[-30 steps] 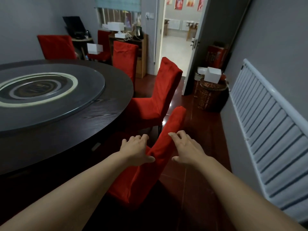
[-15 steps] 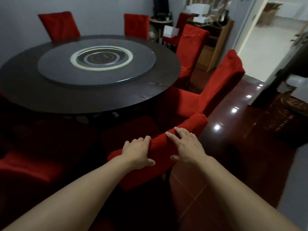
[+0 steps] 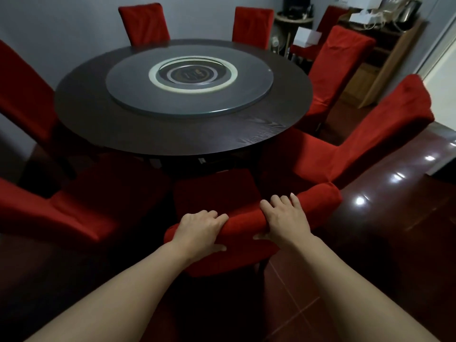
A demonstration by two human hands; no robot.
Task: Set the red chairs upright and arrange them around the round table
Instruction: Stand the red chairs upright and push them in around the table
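- Red chair point(image 3: 246, 245): upright, near edge of round worktop point(image 3: 172, 141), seat facing it; soft red fabric cover, rounded top rail.
- Worktop dark wood w/ grey glass turntable point(image 3: 190, 95).
- Left hand point(image 3: 201, 229) & right hand point(image 3: 286, 218): each grip curled over top rail, thumbs on near side.

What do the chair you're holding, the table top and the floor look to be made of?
Chair: soft red fabric cover, matte, creasing under left hand and right hand; frame hidden. Round table: dark wood, grain visible near the edge. Turntable: probably grey glass. Floor: glossy red-brown tiles, with light reflections and joints.
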